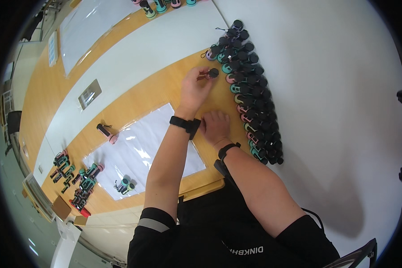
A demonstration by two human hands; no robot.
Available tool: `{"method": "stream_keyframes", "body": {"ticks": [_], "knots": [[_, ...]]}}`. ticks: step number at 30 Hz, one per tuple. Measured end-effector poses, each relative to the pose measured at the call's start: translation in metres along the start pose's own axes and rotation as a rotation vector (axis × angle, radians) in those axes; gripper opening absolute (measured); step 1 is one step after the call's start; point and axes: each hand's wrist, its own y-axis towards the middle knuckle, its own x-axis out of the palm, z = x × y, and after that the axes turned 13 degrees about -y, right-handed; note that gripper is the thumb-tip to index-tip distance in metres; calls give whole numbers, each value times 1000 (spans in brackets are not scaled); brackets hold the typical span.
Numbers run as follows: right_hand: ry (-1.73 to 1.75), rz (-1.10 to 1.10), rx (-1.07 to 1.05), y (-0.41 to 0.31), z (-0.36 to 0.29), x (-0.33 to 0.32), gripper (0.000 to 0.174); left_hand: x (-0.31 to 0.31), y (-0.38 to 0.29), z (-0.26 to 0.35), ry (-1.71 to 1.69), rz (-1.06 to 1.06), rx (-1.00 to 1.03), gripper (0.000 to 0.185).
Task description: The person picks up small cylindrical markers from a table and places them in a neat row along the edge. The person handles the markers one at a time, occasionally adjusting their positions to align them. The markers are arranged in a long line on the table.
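My left hand point(195, 85) grips a small flashlight point(213, 73) between thumb and fingers, its black end facing up. The hand is over the wooden table, just left of a long block of standing flashlights point(251, 80). These have black tops and pink, teal, yellow or purple heads, and some carry wrist straps. My right hand point(216, 126) rests on the wood below the left one, beside the block, with its fingers curled in; no object shows in it. Behind my left forearm lies a white sheet under clear plastic point(154, 147).
Two flashlights point(124, 186) stand on the sheet, and a pink one point(107, 134) lies at its far edge. More flashlights point(85, 184) are grouped at the left. A metal plate point(90, 94) is set in the white strip. Others point(160, 6) stand across the table.
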Motion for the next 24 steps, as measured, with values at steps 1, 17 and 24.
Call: {"method": "stream_keyframes", "body": {"ticks": [1, 17, 24], "knots": [[-17, -7, 1, 0, 0, 0, 17, 1, 1, -2, 11, 7, -27, 30], [-85, -21, -1, 1, -2, -3, 18, 10, 19, -16, 87, -6, -202, 20], [14, -8, 16, 0, -5, -3, 13, -50, -33, 18, 161, 33, -240, 19]]}}
